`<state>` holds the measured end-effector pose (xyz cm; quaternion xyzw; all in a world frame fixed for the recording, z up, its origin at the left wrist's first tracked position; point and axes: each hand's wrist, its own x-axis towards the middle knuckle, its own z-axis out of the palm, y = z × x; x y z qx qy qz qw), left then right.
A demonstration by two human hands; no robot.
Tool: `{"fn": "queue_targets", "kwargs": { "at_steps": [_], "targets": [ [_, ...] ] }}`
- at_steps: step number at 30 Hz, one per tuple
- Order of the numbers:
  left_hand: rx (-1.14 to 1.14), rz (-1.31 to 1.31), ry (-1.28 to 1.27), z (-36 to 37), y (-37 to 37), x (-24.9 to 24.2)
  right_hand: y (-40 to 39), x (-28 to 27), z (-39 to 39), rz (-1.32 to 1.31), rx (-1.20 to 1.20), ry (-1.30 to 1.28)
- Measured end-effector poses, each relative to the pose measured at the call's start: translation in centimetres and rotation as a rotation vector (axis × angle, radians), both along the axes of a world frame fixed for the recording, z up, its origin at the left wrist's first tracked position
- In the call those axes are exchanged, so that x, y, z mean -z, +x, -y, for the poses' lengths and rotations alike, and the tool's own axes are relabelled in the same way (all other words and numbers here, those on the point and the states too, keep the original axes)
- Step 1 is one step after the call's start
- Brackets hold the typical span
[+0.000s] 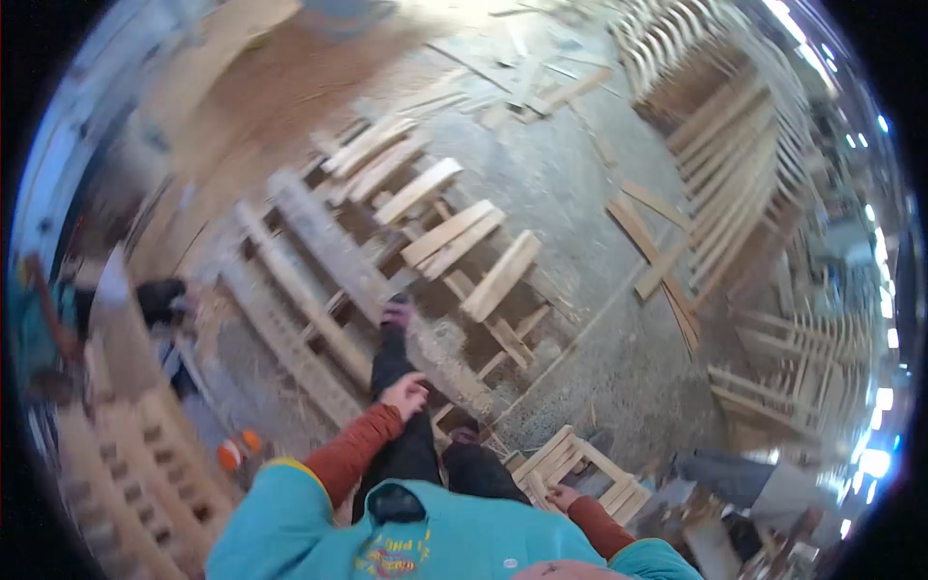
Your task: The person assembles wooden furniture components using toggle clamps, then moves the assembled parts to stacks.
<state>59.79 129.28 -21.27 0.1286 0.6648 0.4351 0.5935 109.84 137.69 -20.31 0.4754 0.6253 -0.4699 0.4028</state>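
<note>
My left hand [404, 394] is over my dark-trousered leg, its fingers loosely bent and a little apart, with nothing visible in them. Low on the right, my right hand [561, 497] is closed on the edge of a small slatted wooden frame [556, 452] beside my legs. One of my feet [396, 311] is among long wooden beams [338, 246]. Short pale boards [501, 275] lie in a row across the timber just beyond that foot.
Loose planks [648, 237] lie on the concrete floor. Stacked slatted wood [725, 164] stands at the upper right, with more frames [802, 372] below. Another person's arm [48, 309] shows at the far left, near slotted timber [145, 464] and an orange object [232, 452].
</note>
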Motion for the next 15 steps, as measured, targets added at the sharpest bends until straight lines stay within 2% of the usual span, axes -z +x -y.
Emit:
{"fn": "queue_targets", "kwargs": {
  "at_steps": [2, 3, 5, 7, 8, 10, 13, 15],
  "targets": [
    [-0.024, -0.411, 0.045, 9.5, -1.5, 1.1, 0.9, -0.6, -1.1, -0.058, -0.040, 0.149],
    [-0.047, -0.585, -0.100, 14.1, -1.8, -1.1, -0.8, -1.4, -2.9, -0.104, -0.044, 0.231],
    [-0.152, -0.741, -0.394, 24.7, -0.3, -3.3, -3.3, -2.1, -6.1, -0.173, 0.242, 0.076],
    [-0.243, -0.868, -0.658, 35.2, 4.1, -3.5, -4.8, -3.8, -7.3, -0.283, 0.419, 0.054],
    [-0.233, -0.801, -0.762, 39.0, 6.9, -4.5, -6.5, -4.3, -8.2, -0.345, 0.515, 0.043],
    [-0.178, -0.633, -0.934, 46.8, 12.7, -4.9, -8.5, -5.5, -9.0, -0.360, 0.444, 0.022],
    [0.135, -0.427, -0.960, 56.6, 21.9, 1.5, -9.0, -6.5, -8.4, -0.318, 0.346, -0.005],
    [0.505, -0.510, -0.858, 59.7, 25.3, 6.9, -8.8, -7.3, -7.3, -0.319, 0.301, -0.028]
  ]
}}
